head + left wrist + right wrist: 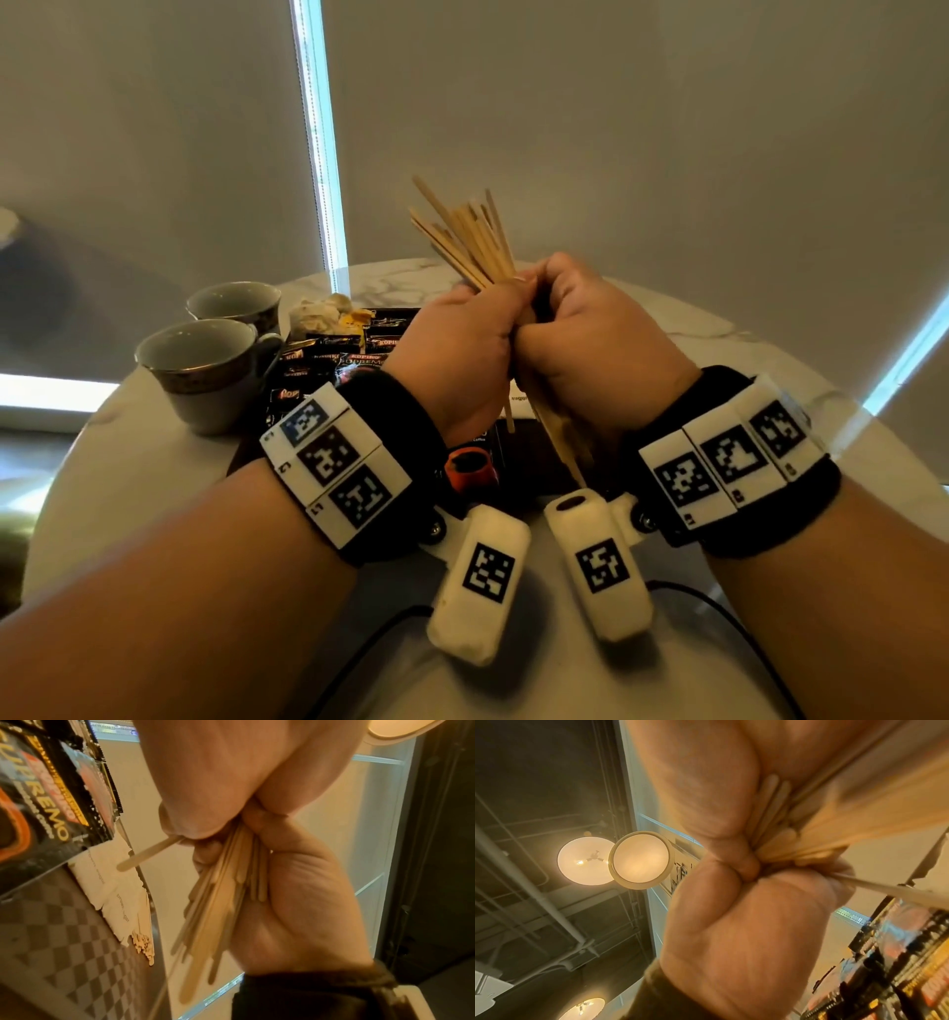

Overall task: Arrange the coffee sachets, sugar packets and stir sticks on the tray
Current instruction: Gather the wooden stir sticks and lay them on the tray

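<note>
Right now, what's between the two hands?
The bundle of stir sticks: the left hand and right hand press together around it, tips fanning above, ends hanging below. The head view shows it best.

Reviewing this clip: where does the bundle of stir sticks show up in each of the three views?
Head: stir sticks fan up at centre, above both fists, over the tray.
Left wrist: bundle at centre, hanging below the left hand.
Right wrist: bundle at upper right, blurred, gripped by the right hand.
Shared landmark: the black coffee sachets.
</note>
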Tool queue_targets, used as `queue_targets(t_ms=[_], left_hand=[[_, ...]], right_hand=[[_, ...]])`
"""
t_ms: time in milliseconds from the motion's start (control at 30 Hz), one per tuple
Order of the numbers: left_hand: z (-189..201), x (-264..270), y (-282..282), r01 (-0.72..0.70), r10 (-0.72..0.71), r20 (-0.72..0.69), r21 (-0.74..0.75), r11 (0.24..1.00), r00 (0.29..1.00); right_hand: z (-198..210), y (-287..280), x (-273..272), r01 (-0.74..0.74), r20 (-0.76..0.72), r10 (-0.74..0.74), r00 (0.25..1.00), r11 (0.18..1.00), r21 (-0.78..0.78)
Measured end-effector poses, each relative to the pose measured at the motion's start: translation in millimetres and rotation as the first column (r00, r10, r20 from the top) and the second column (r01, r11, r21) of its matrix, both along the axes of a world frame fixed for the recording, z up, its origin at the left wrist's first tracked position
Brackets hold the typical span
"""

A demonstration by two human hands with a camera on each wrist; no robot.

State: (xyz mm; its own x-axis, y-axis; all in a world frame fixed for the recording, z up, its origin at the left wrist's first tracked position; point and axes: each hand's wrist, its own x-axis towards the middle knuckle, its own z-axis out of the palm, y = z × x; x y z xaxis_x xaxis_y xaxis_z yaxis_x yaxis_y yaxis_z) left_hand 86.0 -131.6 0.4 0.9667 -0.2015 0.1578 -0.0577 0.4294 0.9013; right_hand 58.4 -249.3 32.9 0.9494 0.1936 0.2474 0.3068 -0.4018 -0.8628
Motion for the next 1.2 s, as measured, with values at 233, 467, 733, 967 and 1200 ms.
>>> queue_targets(t_ms=[233,467,733,967,1200], left_hand=[[6,1,10,0.05,-0.048,0.015,-0.141,0.989,0.999],[8,1,10,-0.011,0.009,-0.016,-0.164,0.986,1.0],[8,-1,8,-0.094,0.09,-0.033,-0.174,0.98,0.995],[9,-1,10,-0.182,0.174,-0.076,-0.114,0.977,0.982],[27,-2,30,-0.323,0.331,-0.006,-0.233,0.917,0.944]], right_hand=[[-4,6,-6,-0.065,0.07,0.052,0.996,0.975,0.211],[-9,7,-3,-0.13,0.066,0.117,0.991,0.959,0.253],[-11,8,-2,-0.169,0.114,0.142,0.983,0.943,0.287],[-18,9,2,-0.171,0.06,0.16,0.985,0.892,0.419],[0,-8,10,0.149,-0.138,-0.091,0.986,0.848,0.508]])
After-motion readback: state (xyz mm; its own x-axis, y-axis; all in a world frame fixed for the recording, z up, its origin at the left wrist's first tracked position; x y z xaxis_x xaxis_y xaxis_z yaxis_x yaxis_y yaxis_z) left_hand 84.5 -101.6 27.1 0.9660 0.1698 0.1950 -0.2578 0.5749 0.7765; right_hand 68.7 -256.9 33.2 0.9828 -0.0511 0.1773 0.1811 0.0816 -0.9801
